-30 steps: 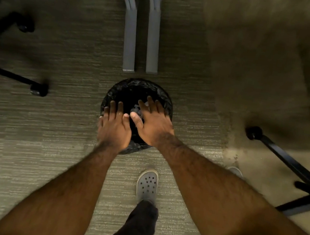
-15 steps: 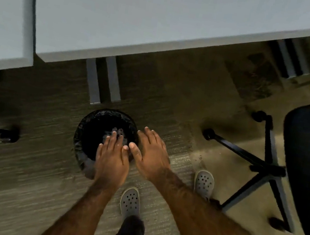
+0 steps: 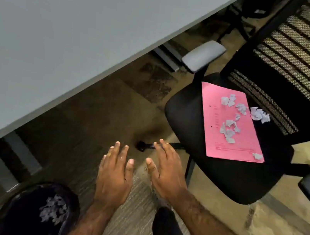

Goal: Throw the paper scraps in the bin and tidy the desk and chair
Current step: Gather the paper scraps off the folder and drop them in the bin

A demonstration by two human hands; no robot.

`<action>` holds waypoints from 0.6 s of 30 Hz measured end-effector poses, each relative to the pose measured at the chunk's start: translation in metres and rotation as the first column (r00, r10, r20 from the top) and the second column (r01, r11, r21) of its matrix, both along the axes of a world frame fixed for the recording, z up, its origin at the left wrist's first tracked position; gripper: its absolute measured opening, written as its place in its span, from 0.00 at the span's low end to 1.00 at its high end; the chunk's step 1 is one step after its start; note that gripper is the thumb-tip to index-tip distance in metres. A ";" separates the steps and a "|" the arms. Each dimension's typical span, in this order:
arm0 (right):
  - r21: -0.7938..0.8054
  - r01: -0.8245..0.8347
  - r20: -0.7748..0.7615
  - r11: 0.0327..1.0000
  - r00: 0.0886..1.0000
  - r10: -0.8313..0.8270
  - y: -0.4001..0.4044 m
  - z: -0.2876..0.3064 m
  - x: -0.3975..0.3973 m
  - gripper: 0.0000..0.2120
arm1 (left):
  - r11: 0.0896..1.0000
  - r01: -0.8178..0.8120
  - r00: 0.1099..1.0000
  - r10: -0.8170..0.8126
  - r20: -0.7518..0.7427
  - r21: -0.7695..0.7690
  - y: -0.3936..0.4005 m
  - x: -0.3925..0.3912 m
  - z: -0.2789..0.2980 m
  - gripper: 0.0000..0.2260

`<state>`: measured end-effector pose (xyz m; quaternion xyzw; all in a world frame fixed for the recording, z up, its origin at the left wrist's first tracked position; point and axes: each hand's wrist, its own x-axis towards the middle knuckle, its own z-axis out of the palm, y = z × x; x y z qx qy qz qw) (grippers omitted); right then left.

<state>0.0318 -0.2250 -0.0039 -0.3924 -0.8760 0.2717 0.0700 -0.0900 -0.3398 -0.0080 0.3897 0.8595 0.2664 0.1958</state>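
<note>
Grey tabletop (image 3: 63, 21) fills the upper left, its edge running diagonally; nothing visible on the part in view. Lower left, on the carpet by the table leg, a round black-lined bin (image 3: 18, 215) with a clump of pale paper scraps in the bin (image 3: 52, 210) already lying inside. Centre, both hands hover over the floor, clear of the bin and short of the chair. Left hand (image 3: 114, 174) palm down, fingers (image 3: 116, 152) spread and straight, nothing in them. Right hand (image 3: 165, 172) just beside it, likewise flat and splayed, empty; its fingertips reach over a chair castor (image 3: 142, 145) without appearing to touch it. Right of the hands, a black office chair (image 3: 232, 176) with mesh back and grey armrest (image 3: 203, 56). A pink folder (image 3: 217, 139) lies flat on the seat, and loose torn paper scraps on the folder (image 3: 229, 127) are scattered over its upper half, a few spilling past its far edge toward the backrest, one stray bit at the near right corner. Judgement: one load looks dumped, and the step in hand is the reach for the next load on the chair. Task seems partway: much still remains on the folder. Next move likely calls for carrying the hands right and up to the seat, then either pinching scraps into a cupped palm or lifting the folder level as a tray so nothing slides off on the way to the bin.
</note>
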 end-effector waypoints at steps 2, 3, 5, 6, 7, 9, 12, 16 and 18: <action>0.043 0.099 -0.021 0.994 0.995 -0.098 0.032 0.009 0.023 0.35 | 0.996 0.087 0.996 -0.087 0.009 0.023 0.034 0.012 0.006 0.24; 0.062 0.145 -0.024 0.987 0.989 -0.144 0.048 0.012 0.034 0.33 | 0.991 0.134 0.991 -0.134 0.002 0.025 0.052 0.018 0.008 0.24; 0.095 0.236 -0.028 0.967 0.972 -0.234 0.078 0.014 0.058 0.31 | 0.973 0.231 0.973 -0.231 -0.019 0.022 0.085 0.032 0.008 0.24; 0.112 0.280 -0.030 0.954 0.960 -0.278 0.092 0.014 0.070 0.31 | 0.961 0.277 0.960 -0.277 -0.032 0.018 0.101 0.039 0.007 0.24; 0.126 0.319 -0.030 0.939 0.948 -0.318 0.105 0.013 0.082 0.31 | 0.949 0.315 0.948 -0.314 -0.043 0.014 0.116 0.047 0.007 0.25; 0.138 0.396 -0.032 0.908 0.918 -0.396 0.130 0.009 0.106 0.31 | 0.929 0.370 0.928 -0.369 -0.055 0.016 0.146 0.061 0.004 0.26; 0.130 0.535 -0.027 0.834 0.843 -0.537 0.158 -0.005 0.141 0.33 | 0.895 0.445 0.894 -0.443 -0.074 0.018 0.187 0.083 -0.003 0.30; 0.128 0.709 0.032 0.693 0.696 -0.718 0.186 -0.028 0.180 0.37 | 0.826 0.562 0.819 -0.564 -0.110 -0.049 0.237 0.110 -0.021 0.35; 0.106 0.752 0.076 0.650 0.646 -0.760 0.198 -0.041 0.194 0.39 | 0.783 0.616 0.770 -0.622 -0.143 -0.085 0.262 0.122 -0.030 0.37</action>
